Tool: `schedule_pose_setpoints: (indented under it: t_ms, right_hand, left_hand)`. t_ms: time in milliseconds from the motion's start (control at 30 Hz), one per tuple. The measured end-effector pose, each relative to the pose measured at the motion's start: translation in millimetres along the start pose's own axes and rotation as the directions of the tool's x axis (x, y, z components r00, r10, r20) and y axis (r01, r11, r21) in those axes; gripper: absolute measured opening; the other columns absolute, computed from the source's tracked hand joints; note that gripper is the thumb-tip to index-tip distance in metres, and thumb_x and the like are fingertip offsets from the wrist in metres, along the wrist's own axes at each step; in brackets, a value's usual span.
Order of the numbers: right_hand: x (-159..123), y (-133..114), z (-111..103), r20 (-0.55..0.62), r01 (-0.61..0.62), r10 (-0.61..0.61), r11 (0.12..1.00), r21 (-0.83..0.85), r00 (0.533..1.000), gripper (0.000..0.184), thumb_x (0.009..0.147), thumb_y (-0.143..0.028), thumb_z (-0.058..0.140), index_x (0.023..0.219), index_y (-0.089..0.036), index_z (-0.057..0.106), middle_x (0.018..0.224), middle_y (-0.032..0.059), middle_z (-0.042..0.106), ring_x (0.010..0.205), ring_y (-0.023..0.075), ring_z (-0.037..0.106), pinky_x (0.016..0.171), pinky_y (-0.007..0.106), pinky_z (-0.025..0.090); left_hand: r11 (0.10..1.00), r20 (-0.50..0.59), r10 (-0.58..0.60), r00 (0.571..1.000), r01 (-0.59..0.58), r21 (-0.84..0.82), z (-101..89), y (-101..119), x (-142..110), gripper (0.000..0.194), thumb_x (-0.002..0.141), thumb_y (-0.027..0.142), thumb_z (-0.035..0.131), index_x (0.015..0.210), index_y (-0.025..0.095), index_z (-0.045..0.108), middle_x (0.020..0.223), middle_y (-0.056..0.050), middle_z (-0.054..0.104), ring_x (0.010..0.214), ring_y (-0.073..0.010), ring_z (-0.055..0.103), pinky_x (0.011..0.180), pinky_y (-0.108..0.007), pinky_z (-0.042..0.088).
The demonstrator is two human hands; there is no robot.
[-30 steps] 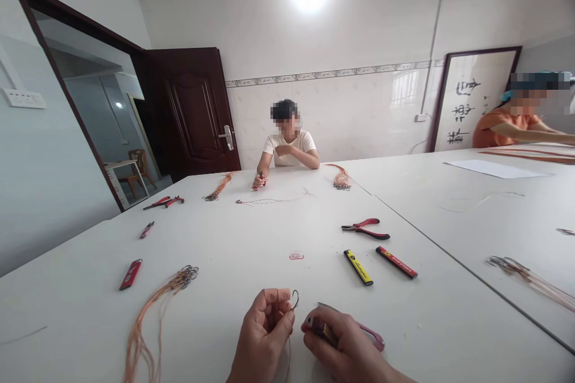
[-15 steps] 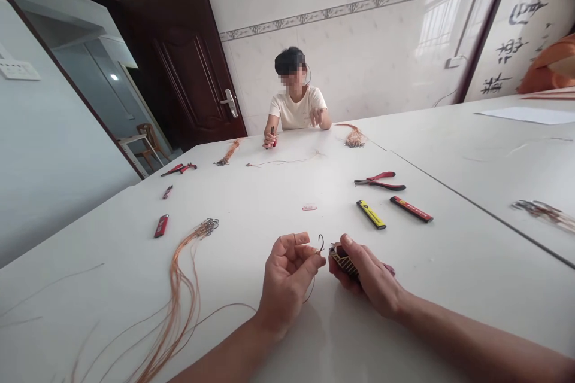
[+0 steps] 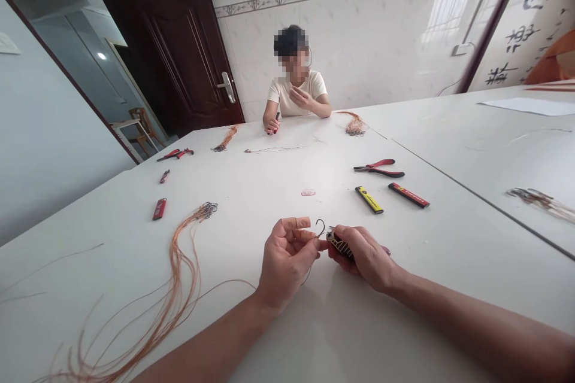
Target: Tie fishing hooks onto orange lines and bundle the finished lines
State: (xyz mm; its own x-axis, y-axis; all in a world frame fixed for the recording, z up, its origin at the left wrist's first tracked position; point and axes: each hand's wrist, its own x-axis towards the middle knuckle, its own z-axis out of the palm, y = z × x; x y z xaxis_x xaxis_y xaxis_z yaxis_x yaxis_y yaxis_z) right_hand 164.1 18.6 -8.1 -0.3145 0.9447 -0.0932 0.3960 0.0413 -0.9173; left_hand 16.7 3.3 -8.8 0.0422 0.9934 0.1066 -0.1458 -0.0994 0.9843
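My left hand (image 3: 287, 260) pinches the shank of a dark, curved fishing hook (image 3: 320, 228) between thumb and fingers, and a thin line trails below it. Almost touching that hand, my right hand (image 3: 363, 251) grips a small black-and-gold tool (image 3: 339, 245) with a pinkish part showing behind the fingers. The exact kind of tool is hidden by my fingers. To the left of my hands lies a bundle of copper-coloured lines (image 3: 173, 278) with hooks gathered at its end.
A red-handled pair of pliers (image 3: 380, 169), a yellow lighter (image 3: 369, 199) and a red lighter (image 3: 408, 194) lie ahead on the white table (image 3: 269, 335). Across it, a seated person (image 3: 296, 87) works beside more line bundles (image 3: 354, 125). Another table adjoins on the right.
My hands have come closer together, with the tool now beside the hook. The view has swung right and down, so the room's contents sit differently in the frame.
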Motion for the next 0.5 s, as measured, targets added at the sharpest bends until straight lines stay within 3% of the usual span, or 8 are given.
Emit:
schedule_pose_setpoints:
  t_ms: [500]
  right_hand:
    - [3.2, 6.4, 2.1, -0.004, -0.026, 0.026, 0.999, -0.044, 1.0, 0.04, 0.083, -0.035, 0.022, 0.055, -0.016, 0.043, 0.047, -0.0024, 0.044, 0.044, 0.0072, 0.033, 0.037, 0.022, 0.01]
  left_hand:
    - [0.999, 0.022, 0.01, 1.0, -0.011, 0.05, -1.4, -1.4, 1.6, 0.026, 0.071, 0.015, 0.061, 0.093, 0.02, 0.048, 0.069, 0.005, 0.057, 0.071, -0.0131, 0.064, 0.063, -0.023, 0.048]
